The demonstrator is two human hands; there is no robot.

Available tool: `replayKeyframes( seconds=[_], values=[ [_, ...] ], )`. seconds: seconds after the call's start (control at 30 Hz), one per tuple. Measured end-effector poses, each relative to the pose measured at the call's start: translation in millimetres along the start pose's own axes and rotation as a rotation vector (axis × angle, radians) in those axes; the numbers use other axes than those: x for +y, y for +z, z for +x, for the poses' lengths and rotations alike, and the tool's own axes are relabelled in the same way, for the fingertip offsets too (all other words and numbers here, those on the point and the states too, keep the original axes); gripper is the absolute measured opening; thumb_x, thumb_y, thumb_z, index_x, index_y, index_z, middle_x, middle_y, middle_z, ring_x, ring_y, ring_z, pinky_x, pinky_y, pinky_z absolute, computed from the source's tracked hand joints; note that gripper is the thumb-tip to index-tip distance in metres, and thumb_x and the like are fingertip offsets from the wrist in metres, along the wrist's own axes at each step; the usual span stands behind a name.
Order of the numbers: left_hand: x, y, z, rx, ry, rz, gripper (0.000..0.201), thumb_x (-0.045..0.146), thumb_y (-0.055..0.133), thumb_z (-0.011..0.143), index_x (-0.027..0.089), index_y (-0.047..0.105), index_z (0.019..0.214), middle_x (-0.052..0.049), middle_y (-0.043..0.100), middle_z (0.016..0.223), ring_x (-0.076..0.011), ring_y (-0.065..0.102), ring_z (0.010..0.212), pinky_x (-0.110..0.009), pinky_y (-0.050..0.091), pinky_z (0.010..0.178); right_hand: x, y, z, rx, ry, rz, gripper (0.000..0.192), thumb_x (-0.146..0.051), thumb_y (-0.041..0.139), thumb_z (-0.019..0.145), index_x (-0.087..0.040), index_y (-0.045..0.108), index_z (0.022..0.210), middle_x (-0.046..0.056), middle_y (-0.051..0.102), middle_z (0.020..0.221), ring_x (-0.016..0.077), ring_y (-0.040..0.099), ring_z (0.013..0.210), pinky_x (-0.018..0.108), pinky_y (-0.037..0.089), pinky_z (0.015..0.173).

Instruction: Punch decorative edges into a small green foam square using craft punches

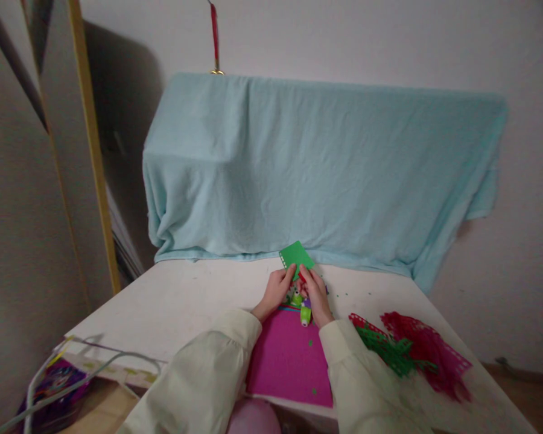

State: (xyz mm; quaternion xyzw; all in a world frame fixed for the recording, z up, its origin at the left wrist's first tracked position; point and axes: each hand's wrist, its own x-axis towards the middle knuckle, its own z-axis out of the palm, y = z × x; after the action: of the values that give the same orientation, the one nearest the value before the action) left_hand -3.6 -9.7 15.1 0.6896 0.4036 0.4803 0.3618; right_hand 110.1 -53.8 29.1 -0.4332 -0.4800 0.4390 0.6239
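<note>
Lying nearest: a magenta sheet (289, 358) flat on the white table (181, 301), under the forearms, with tiny green specks on it.
Punch: a small green craft punch (305, 314) sits on the far end of the magenta sheet, just below the right hand; a second small green piece beside it is too small to make out.
Left hand: the left hand (276, 290) pinches the lower left corner of the green paper square (297, 257) between thumb and fingers.
Right hand: the right hand (315, 292) is closed on the lower right of the same square, fingertips on something small and red at its edge; what that is cannot be told.
Green square: held tilted above the table, between the two hands, with a row of small holes along its left edge.
Offcuts: red and green punched strips (411, 352) lie in a loose heap on the table to the right, apart from the hands.
Behind: a pale blue cloth (326, 169) draped over something bulky against the wall.
Risk: the square is thin and held only by its lower corners, so it could bend or crease under an uneven pinch; a sleeve might also drag the magenta sheet or nudge the punch.
</note>
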Motion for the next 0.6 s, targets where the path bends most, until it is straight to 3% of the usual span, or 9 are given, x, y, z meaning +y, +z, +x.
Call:
replayKeyframes(
  seconds=[0.6],
  values=[
    [-1.2,-3.3,0.3,0.084,-0.025,-0.030,0.062,0.060,0.032,0.091,0.014,0.054,0.056,0.001,0.049,0.048,-0.0124,0.047,0.053,-0.024,0.032,0.056,0.0,-3.7,2.1,0.145,-0.014,0.107,0.039,-0.061,0.061,0.076,-0.022,0.053,0.079,-0.003,0.053,0.062,0.0084,0.040,0.041,0.024,0.027,0.038]
  ],
)
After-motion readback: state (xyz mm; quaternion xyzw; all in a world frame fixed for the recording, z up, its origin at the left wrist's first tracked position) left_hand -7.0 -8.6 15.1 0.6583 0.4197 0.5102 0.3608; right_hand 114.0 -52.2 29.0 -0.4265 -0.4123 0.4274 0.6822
